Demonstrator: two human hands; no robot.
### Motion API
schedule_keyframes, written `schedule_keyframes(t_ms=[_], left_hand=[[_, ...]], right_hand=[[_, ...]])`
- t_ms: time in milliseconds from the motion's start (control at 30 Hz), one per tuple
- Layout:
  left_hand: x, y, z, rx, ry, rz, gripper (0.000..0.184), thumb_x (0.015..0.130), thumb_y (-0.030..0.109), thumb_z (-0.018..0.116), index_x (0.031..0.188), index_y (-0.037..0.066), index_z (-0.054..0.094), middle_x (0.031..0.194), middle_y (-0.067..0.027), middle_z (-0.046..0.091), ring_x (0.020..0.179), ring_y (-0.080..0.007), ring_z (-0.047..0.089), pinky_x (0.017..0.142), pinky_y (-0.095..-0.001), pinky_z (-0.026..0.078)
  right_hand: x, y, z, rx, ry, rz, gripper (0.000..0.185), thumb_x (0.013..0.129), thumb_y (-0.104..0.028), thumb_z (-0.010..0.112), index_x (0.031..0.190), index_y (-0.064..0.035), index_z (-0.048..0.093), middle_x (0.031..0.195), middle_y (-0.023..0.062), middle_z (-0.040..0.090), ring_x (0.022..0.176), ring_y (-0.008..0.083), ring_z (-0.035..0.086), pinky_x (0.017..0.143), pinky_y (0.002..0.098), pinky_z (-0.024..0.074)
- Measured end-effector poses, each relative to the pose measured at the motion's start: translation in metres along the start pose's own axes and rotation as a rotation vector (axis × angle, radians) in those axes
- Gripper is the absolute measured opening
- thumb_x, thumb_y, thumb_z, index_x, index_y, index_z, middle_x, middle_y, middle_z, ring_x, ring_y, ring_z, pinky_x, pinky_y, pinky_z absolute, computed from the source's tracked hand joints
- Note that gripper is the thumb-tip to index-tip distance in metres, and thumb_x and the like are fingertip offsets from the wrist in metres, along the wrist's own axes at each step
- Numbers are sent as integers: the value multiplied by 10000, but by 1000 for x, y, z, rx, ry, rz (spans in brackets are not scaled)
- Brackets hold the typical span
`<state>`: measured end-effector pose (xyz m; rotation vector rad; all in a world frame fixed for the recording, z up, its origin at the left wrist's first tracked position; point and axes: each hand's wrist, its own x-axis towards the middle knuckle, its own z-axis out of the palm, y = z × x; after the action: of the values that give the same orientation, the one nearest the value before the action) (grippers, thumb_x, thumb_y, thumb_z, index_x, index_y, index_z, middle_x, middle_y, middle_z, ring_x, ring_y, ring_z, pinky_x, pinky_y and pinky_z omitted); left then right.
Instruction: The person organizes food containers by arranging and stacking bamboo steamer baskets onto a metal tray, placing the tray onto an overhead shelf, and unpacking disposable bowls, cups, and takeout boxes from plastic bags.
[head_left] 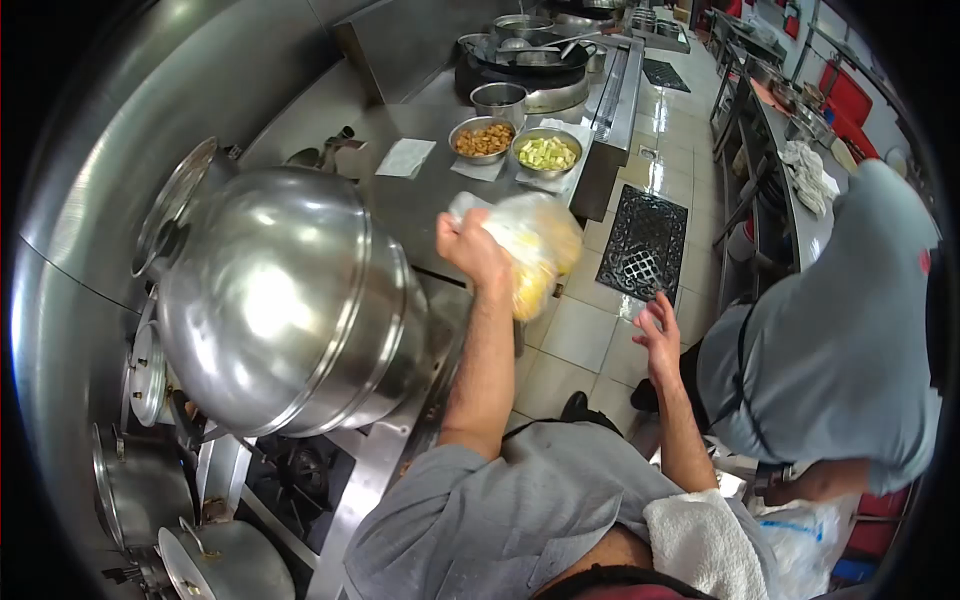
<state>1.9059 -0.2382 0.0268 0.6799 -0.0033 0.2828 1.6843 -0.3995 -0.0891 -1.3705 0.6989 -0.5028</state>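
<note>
My left hand [472, 248] is closed on the gathered top of a clear plastic bag [528, 250]. Pale and yellow contents show through the bag, blurred, so their kind cannot be made out. The bag hangs in the air beside the steel counter's edge. Lower and to the right, over the tiled floor, my right hand [658, 335] holds nothing and its fingers are apart and slightly curled. Beyond the bag, on the counter, stand a steel bowl of browned cubes [483, 139] and a bowl of pale green chopped pieces [547, 153].
A big domed steel steamer [290, 300] fills the left, above a gas burner [300, 470]. Several pots stand at lower left. A wok [525, 58] sits farther along the counter. At right, close by, a co-worker in a grey shirt [830, 340] bends over. A black mat [645, 240] lies on the floor.
</note>
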Motion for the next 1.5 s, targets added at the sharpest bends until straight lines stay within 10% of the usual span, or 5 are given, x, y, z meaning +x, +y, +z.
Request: schedule_keyframes(t_ms=[367, 967, 1200, 1500], left_hand=[[149, -118, -16, 688, 336, 699, 261, 680, -19, 562, 626, 38, 313, 604, 9, 340, 585, -129, 321, 532, -314, 323], [184, -177, -24, 617, 435, 429, 341, 796, 162, 618, 641, 8, 355, 647, -67, 449, 609, -174, 397, 574, -348, 363], [231, -184, -33, 241, 588, 388, 346, 781, 113, 537, 1037, -106, 456, 1050, -259, 531, 915, -336, 561, 812, -406, 460], [311, -184, -44, 305, 532, 310, 402, 804, 128, 542, 1101, -118, 428, 1079, -269, 518, 948, -355, 554, 817, -425, 456]], right_hand=[[20, 43, -99, -103, 76, 274, 375, 855, -246, 630, 1149, -26, 554, 899, 10, 598, 770, 100, 577, 610, 229, 442], [62, 35, -71, -197, 92, 346, 432, 857, -276, 616, 1180, -2, 528, 958, 55, 593, 811, 135, 593, 652, 261, 463], [33, 44, -80, -224, 117, 396, 429, 856, -272, 619, 1176, 1, 529, 951, 59, 597, 808, 144, 594, 649, 268, 463], [-2, 55, -109, -194, 255, 430, 413, 867, -242, 600, 1190, -1, 512, 972, 49, 608, 818, 138, 607, 653, 270, 465]])
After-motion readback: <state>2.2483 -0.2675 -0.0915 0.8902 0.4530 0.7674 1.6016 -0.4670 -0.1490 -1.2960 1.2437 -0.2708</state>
